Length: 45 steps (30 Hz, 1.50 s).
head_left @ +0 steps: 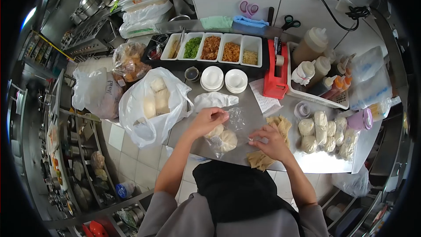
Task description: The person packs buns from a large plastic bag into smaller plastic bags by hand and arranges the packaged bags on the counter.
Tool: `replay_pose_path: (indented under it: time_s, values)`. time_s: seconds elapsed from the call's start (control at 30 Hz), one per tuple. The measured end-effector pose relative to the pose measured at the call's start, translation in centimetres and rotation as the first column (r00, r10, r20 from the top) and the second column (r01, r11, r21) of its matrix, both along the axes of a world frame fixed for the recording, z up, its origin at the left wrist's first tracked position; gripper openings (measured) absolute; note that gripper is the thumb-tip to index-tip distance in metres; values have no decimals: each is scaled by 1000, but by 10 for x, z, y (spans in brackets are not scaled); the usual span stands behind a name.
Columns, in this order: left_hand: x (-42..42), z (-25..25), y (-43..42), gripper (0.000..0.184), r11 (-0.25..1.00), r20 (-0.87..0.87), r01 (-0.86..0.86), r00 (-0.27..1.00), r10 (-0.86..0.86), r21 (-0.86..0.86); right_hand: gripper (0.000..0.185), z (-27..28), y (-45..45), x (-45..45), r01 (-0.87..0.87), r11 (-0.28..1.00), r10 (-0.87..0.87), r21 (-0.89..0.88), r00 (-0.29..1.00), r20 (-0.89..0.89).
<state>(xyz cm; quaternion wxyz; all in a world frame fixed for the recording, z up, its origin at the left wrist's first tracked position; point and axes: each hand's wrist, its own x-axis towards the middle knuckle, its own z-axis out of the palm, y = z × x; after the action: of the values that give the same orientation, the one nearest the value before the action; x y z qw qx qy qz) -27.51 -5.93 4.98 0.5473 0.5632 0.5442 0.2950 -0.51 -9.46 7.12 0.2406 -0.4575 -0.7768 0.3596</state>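
Note:
A clear plastic bag (218, 150) with round pale dough pieces (228, 141) inside lies near the front edge of the steel table. My left hand (208, 122) pinches the bag's upper part, above the dough. My right hand (271, 141) has its fingertips closed on the bag's right edge, beside a crumpled brown cloth (262, 160). Wrapped dough pieces (320, 132) sit in a group at the right. An open white plastic bag (131, 105) at the left holds more pale dough pieces (162, 101).
A row of white food containers (210, 47) stands at the back, with stacked white bowls (212, 78) in front. A red dispenser (276, 72) and a white basket of squeeze bottles (342, 101) are at the right. White crumpled plastic (215, 101) lies behind my left hand.

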Motion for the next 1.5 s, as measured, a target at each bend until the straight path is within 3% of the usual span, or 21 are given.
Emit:
replay_pose_path:
  time_s: [0.03, 0.13, 0.23, 0.33, 0.37, 0.47, 0.57, 0.67, 0.7, 0.8, 0.9, 1.0, 1.1, 1.17, 1.37, 1.5]
  values:
    - [0, 4, -5, 24, 999, 59, -37, 998, 34, 37, 21, 2, 2, -3, -34, 997, 32, 69, 999, 32]
    - [-9, 14, -20, 21, 986, 173, -148, 976, 133, 78, 41, 11, 21, 5, 179, 981, -151, 78, 950, -274]
    - [-9, 11, -31, 18, 966, 256, -218, 950, 178, 139, 73, 15, 24, -14, 227, 949, -311, -218, 779, -545]
    - [2, 8, -32, 17, 946, 307, -270, 929, 208, 177, 95, -31, 38, -30, 30, 925, -204, -380, 880, -428]
    - [4, 7, -32, 16, 939, 316, -291, 922, 224, 184, 98, -37, 47, -33, 72, 906, -227, -416, 913, -338]
    - [4, 6, -30, 16, 942, 285, -285, 931, 228, 178, 89, -41, 78, -52, 136, 965, -230, -223, 847, -479]
    - [8, 15, -31, 15, 931, 393, -311, 893, 217, 192, 69, -24, 101, -61, -170, 884, -171, -436, 750, -639]
    - [1, 20, -39, 15, 925, 393, -310, 896, 207, 220, 41, 5, 95, -49, -101, 938, 0, -332, 956, -292]
    - [0, 21, -44, 15, 918, 395, -322, 893, 214, 231, 27, 9, 90, -46, -86, 949, -16, -304, 948, -319]
    - [0, 26, -59, 16, 904, 348, -349, 903, 253, 248, 20, 15, 73, -30, -94, 934, -42, -345, 930, -365]
    - [6, 35, -72, 18, 884, 256, -389, 910, 326, 258, 14, 28, 47, -30, 12, 893, -222, -449, 881, -418]
    - [19, 34, -80, 18, 847, 262, -445, 889, 376, 291, 10, 24, 27, -32, 133, 983, -166, -123, 933, -319]
    - [20, 26, -88, 17, 833, 194, -443, 896, 400, 332, 13, 14, 16, -21, 139, 980, -176, -140, 936, -305]
    - [17, 26, -94, 16, 847, 85, -408, 910, 405, 340, 13, 18, 9, -17, 122, 977, -173, -175, 933, -316]
    - [32, 33, -111, 13, 842, 199, -506, 859, 472, 188, 15, 27, -25, -2, 126, 824, -342, -552, 888, -307]
    - [32, 37, -131, 9, 860, 218, -492, 832, 510, -135, 15, 41, -48, -4, 181, 713, -473, -677, 837, -275]
